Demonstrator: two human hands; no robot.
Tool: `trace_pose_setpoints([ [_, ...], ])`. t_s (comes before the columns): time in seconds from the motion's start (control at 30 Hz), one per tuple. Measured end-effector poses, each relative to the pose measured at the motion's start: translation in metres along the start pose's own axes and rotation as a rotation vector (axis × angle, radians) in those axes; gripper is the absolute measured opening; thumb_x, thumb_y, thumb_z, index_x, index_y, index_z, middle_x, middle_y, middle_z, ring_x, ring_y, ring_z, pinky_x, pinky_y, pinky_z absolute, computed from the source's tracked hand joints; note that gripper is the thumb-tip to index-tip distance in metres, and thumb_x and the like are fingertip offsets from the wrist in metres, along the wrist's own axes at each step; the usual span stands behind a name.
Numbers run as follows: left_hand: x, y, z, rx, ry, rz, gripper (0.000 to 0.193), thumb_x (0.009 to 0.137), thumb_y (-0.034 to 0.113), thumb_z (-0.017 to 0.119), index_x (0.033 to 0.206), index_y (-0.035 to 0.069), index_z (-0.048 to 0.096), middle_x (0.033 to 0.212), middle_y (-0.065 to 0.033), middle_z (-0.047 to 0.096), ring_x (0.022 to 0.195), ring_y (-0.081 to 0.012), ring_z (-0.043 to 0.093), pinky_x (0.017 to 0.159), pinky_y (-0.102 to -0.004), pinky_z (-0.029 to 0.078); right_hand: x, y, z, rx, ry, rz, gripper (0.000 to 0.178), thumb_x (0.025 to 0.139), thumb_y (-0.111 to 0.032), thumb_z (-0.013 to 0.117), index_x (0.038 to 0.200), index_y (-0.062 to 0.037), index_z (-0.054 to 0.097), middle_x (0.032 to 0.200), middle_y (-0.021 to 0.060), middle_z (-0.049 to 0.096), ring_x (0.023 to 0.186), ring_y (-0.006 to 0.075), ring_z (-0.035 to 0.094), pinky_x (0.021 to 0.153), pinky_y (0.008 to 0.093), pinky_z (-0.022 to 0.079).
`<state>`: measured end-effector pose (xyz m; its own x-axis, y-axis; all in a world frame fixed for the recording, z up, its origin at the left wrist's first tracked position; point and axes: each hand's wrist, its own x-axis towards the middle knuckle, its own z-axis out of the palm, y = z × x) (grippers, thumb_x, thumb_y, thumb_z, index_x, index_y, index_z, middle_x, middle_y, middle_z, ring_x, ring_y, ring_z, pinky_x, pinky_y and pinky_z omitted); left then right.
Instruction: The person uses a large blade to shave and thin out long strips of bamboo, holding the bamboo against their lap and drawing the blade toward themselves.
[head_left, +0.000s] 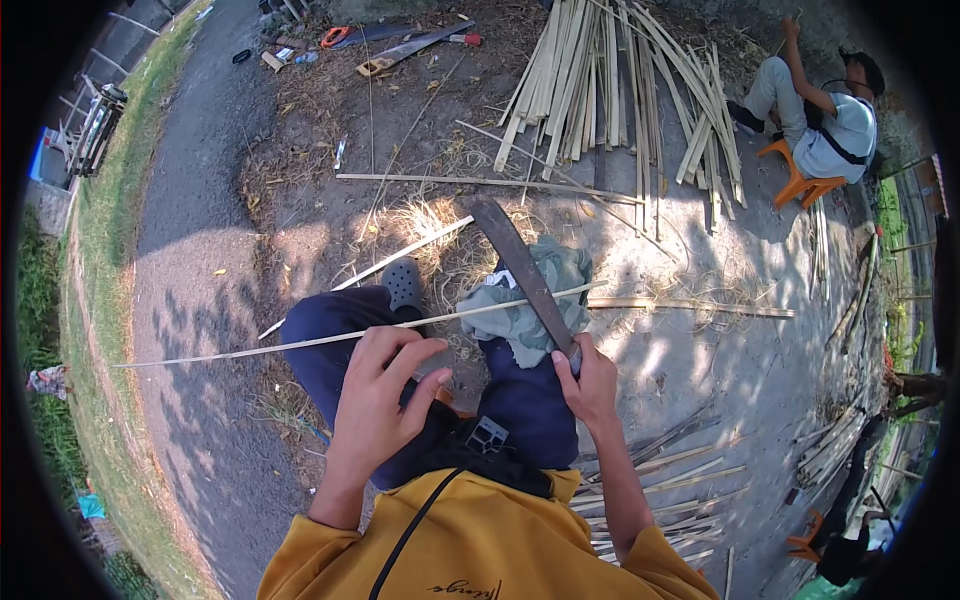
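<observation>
My right hand (590, 385) is wrapped round the handle of a machete (518, 262), its dark blade slanting up and to the left. Beneath the blade, a long thin bamboo strip (225, 353) runs across my knees. The strip rests on a grey-green cloth (497, 318) draped over my right knee. My left hand (372, 405) is beside the strip above my left thigh, its thumb and forefinger apart with nothing seen between them. Whether its far fingers touch the strip I cannot tell.
Split bamboo strips (575, 85) are piled ahead, with more strips (690, 490) at my right. Two handsaws (410, 50) lie at the far left. A person (835, 125) sits on an orange stool (800, 185) at the far right. Shavings (430, 220) litter the ground.
</observation>
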<state>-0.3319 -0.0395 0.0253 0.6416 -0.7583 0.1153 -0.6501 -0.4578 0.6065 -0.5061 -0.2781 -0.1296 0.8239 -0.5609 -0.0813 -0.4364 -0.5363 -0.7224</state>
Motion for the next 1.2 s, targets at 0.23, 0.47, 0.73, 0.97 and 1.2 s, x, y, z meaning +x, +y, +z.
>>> trace_pose_setpoints([
  [0.23, 0.023, -0.044, -0.013, 0.354, -0.304, -0.156, 0.019, 0.096, 0.021, 0.068, 0.109, 0.007, 0.071, 0.091, -0.0097, 0.072, 0.089, -0.0313, 0.071, 0.086, -0.0449, 0.052, -0.002, 0.0, 0.001, 0.001, -0.022, -0.004, 0.036, 0.098, -0.034, 0.068, 0.114, -0.002, 0.06, 0.078, 0.0238, 0.067, 0.07, 0.0451, 0.067, 0.064, 0.0499, 0.049],
  [0.47, 0.028, -0.047, -0.002, 0.128, -0.206, -0.113, 0.011, 0.097, 0.009, 0.063, 0.1, 0.005, 0.073, 0.085, -0.0096, 0.074, 0.076, -0.0312, 0.072, 0.064, -0.0407, 0.053, -0.024, 0.009, -0.012, 0.39, 0.043, 0.041, 0.032, 0.099, -0.03, 0.063, 0.107, 0.0015, 0.06, 0.07, 0.0153, 0.062, 0.059, 0.0321, 0.06, 0.061, 0.0398, 0.046],
  [0.73, 0.043, -0.036, 0.081, -0.233, -0.192, -0.21, 0.015, 0.099, 0.011, 0.067, 0.109, 0.001, 0.071, 0.074, -0.0113, 0.074, 0.063, -0.0215, 0.072, 0.061, -0.0352, 0.052, -0.015, -0.012, -0.023, 0.281, 0.007, 0.07, 0.035, 0.098, -0.033, 0.065, 0.107, 0.0005, 0.061, 0.064, 0.0155, 0.057, 0.056, 0.0324, 0.056, 0.06, 0.0431, 0.044],
  [0.97, 0.035, -0.038, 0.117, -0.462, -0.174, -0.3, 0.022, 0.099, 0.012, 0.07, 0.114, -0.004, 0.066, 0.073, -0.0121, 0.073, 0.061, -0.015, 0.068, 0.057, -0.0299, 0.05, -0.003, -0.021, 0.004, 0.122, -0.007, 0.022, 0.041, 0.097, -0.038, 0.069, 0.108, 0.0008, 0.063, 0.071, 0.0241, 0.065, 0.066, 0.0429, 0.066, 0.063, 0.0479, 0.048],
  [1.2, 0.017, -0.037, 0.081, -0.432, -0.241, -0.336, 0.034, 0.097, 0.023, 0.075, 0.118, -0.002, 0.065, 0.077, -0.013, 0.071, 0.067, -0.0218, 0.071, 0.062, -0.0359, 0.054, 0.003, -0.019, 0.007, 0.129, -0.027, 0.02, 0.038, 0.097, -0.035, 0.069, 0.109, 0.0011, 0.064, 0.076, 0.0266, 0.067, 0.07, 0.0446, 0.067, 0.065, 0.048, 0.05],
])
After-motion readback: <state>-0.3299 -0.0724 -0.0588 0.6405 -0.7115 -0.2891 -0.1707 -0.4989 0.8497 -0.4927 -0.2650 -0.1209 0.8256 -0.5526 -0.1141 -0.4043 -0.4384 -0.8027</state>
